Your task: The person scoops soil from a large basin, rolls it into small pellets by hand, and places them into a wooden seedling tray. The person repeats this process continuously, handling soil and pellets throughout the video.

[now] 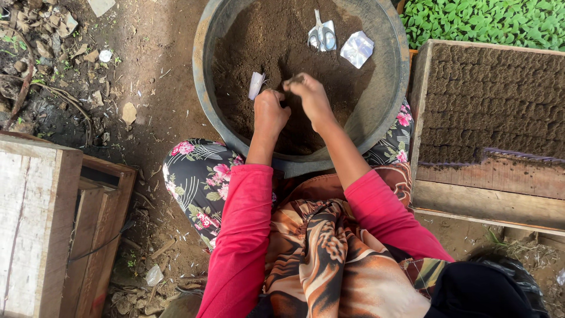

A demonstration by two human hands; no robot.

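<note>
Over one round basin [393,88] of soil, the left hand [269,112] pinches one small white bag [256,85]; the right hand [311,97] pinches soil. One pair of scissors [321,34] and one foil packet [357,49] lie far, with bare soil left.

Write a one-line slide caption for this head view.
Left hand and right hand meet over dark soil in a round basin, scissors lying nearby.

Left arm: reaches up from 7 o'clock toward 12, red sleeve to the wrist.
Left hand [270,112]: curled in a loose fist, knuckles up.
Right arm: angles in from 4 o'clock.
Right hand [309,97]: fingers pinched together, just beside the left.
</note>
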